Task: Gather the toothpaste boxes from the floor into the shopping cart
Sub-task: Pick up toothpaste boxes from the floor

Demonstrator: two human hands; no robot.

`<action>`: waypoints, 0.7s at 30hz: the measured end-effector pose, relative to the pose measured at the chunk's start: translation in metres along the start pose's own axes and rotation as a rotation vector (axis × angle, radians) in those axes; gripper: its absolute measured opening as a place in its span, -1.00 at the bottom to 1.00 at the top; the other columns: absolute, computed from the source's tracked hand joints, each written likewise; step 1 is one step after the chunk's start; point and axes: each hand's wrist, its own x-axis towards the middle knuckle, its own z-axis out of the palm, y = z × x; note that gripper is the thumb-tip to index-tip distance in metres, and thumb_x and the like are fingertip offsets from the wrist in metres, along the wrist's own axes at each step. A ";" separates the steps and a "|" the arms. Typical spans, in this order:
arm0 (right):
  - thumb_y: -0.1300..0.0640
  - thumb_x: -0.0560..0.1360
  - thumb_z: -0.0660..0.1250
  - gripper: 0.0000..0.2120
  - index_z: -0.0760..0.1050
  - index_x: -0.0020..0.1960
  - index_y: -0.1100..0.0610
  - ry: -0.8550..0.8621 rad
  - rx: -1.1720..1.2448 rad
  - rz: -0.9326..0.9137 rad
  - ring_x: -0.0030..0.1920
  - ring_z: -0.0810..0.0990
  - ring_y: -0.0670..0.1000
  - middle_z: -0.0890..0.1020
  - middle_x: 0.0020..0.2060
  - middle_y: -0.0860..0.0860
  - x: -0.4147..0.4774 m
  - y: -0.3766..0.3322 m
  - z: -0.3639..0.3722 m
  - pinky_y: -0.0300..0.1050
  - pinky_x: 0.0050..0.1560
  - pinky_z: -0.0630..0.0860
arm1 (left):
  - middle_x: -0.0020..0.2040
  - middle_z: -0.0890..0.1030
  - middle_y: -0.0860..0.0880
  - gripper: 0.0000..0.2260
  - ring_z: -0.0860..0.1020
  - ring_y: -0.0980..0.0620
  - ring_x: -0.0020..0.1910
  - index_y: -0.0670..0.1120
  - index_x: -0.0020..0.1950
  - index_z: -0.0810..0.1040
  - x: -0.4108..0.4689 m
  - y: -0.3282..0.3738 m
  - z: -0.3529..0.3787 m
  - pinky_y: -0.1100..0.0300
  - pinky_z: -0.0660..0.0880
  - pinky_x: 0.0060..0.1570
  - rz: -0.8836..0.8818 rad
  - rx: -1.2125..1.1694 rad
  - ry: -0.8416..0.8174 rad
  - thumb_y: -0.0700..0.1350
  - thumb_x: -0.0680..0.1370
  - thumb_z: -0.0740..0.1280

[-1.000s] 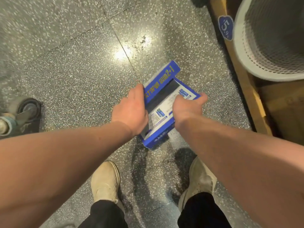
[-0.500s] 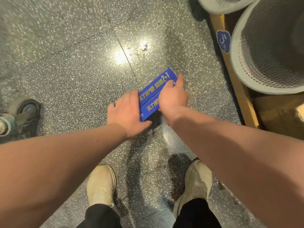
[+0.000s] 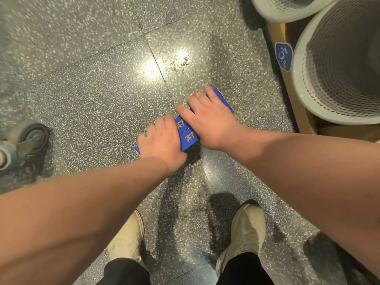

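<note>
Blue toothpaste boxes (image 3: 188,135) with yellow lettering lie stacked side by side on the speckled floor, just ahead of my feet. My left hand (image 3: 162,138) covers their near left end, fingers curled over the edge. My right hand (image 3: 207,118) lies palm down across the far end, fingers spread over the top box. Both hands press on the boxes and hide most of them. Only a wheel (image 3: 34,138) of the shopping cart shows, at the left edge.
White mesh baskets (image 3: 329,64) stand on a wooden pallet (image 3: 296,103) at the upper right, with a blue price tag (image 3: 283,55) on its edge. My two beige shoes (image 3: 246,229) stand below the hands.
One second ago the boxes were tilted up in both hands. They now lie flat and aligned, with my hands shifted on top and the right hand farther forward over them.
</note>
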 end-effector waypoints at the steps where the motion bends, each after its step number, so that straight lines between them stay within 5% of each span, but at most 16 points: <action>1: 0.09 0.31 0.49 -0.27 0.36 0.45 0.10 0.001 -0.010 -0.010 0.34 0.41 0.27 0.50 0.21 0.17 0.003 0.001 0.002 0.32 0.53 0.00 | 0.28 0.41 -0.10 -0.25 0.45 -0.18 0.27 -0.10 0.38 0.21 0.001 0.000 0.001 -0.12 0.41 0.12 0.001 0.004 0.004 0.10 0.36 0.52; 12: -0.02 0.37 0.41 -0.50 0.35 0.24 0.05 -0.087 0.057 0.058 0.20 0.46 0.13 0.52 0.14 0.03 -0.022 -0.005 -0.034 0.15 0.23 0.33 | 0.18 0.44 -0.07 -0.44 0.49 -0.15 0.14 -0.07 0.25 0.26 -0.011 -0.011 -0.038 -0.07 0.40 0.01 0.246 0.149 -0.021 0.11 0.40 0.43; 21: -0.12 0.37 0.39 -0.53 0.33 0.18 0.03 -0.133 0.117 0.090 0.19 0.44 0.12 0.50 0.13 0.01 -0.100 -0.012 -0.261 0.14 0.15 0.33 | 0.20 0.42 -0.02 -0.49 0.48 -0.12 0.17 -0.02 0.26 0.26 -0.125 -0.012 -0.243 -0.06 0.43 0.07 0.381 0.205 -0.049 0.11 0.42 0.38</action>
